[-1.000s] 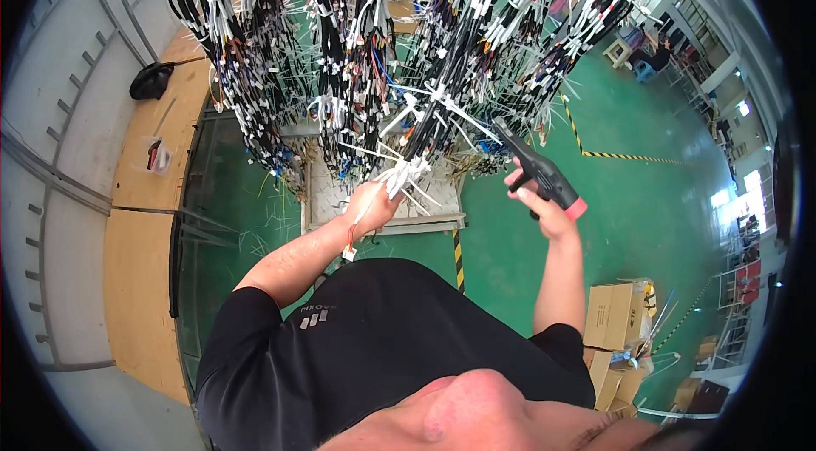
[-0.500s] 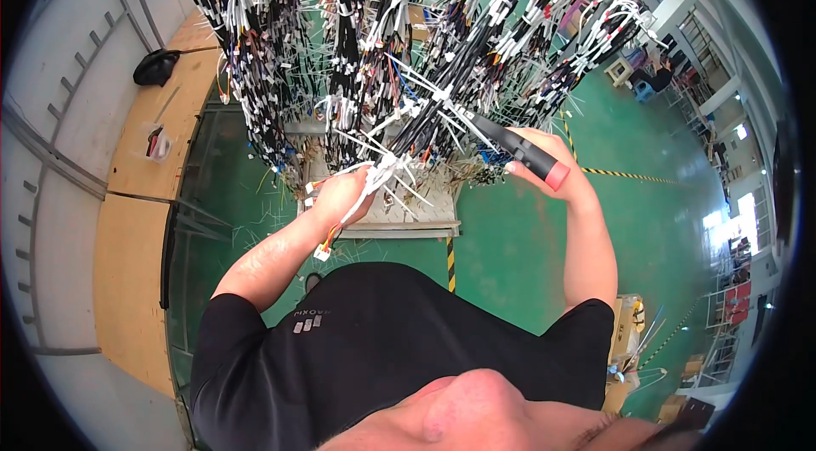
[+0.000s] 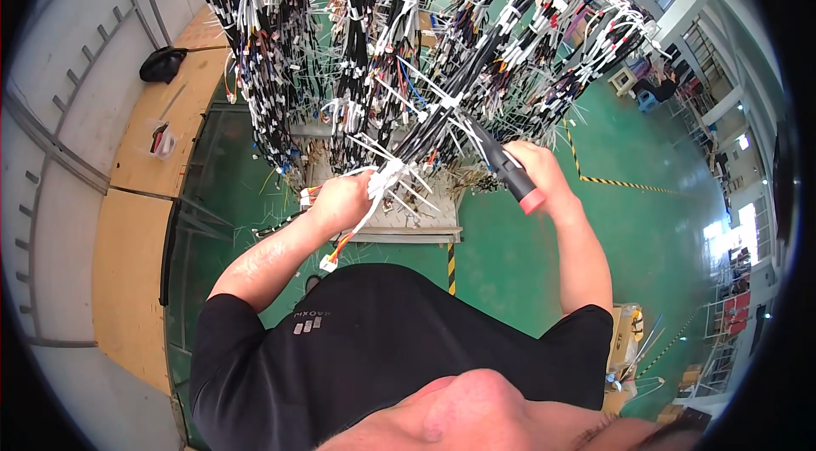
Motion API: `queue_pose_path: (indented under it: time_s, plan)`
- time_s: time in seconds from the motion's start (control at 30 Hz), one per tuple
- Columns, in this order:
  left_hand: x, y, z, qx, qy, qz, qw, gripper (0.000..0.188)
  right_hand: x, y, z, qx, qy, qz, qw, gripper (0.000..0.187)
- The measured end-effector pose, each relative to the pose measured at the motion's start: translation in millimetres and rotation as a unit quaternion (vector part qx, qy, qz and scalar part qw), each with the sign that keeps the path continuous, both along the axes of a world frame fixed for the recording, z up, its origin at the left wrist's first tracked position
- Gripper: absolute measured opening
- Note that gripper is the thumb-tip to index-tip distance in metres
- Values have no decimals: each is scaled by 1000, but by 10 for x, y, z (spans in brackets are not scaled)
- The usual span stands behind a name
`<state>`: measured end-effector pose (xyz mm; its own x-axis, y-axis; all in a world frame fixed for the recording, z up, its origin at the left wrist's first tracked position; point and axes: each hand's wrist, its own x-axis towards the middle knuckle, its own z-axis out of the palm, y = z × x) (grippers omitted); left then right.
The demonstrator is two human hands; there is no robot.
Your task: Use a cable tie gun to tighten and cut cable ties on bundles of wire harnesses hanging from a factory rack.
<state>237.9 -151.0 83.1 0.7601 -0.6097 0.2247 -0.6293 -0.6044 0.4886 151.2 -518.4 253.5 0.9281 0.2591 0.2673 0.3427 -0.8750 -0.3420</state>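
Note:
My left hand (image 3: 347, 200) is closed round the near end of a wire harness (image 3: 416, 143), a bundle of black and white cables with white cable ties sticking out. White connectors on orange, yellow and red wires (image 3: 330, 262) dangle below that hand. In my right hand (image 3: 544, 172) is a black cable tie gun with a red end (image 3: 512, 175), its nose at a white tie (image 3: 450, 102) round the bundle. The red end points toward me, down and right. My right fingers are partly hidden behind the tool.
Thick hanks of hanging harnesses (image 3: 255, 51) fill the space ahead, above a pale platform (image 3: 408, 234). A wooden bench (image 3: 140, 255) runs along the left, with a black pouch-like item (image 3: 163, 65) on it. Cardboard boxes (image 3: 623, 340) stand at my right; striped floor tape (image 3: 625, 186) crosses the green floor.
The tool's red end has swung down and to the left, and my right hand has shifted with it. My left hand keeps its hold on the harness.

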Motion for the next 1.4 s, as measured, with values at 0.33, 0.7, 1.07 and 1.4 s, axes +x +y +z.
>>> queue_pose_path:
  time_s: [0.33,0.7,1.07,1.4]
  plan:
    - [-7,-30,47,-40,41,14,998,27,-144,73,-163,-114,-147,6,983,48]
    - [5,20,402,-84,263,-124,953,41,-273,-88,-201,183,14,39,982,48]
    - [138,133,158,-149,456,-327,814,62,-96,-57,-8,301,144,88,939,52]
    - [124,121,86,-128,477,-307,814,72,-148,-3,199,393,229,77,887,46]
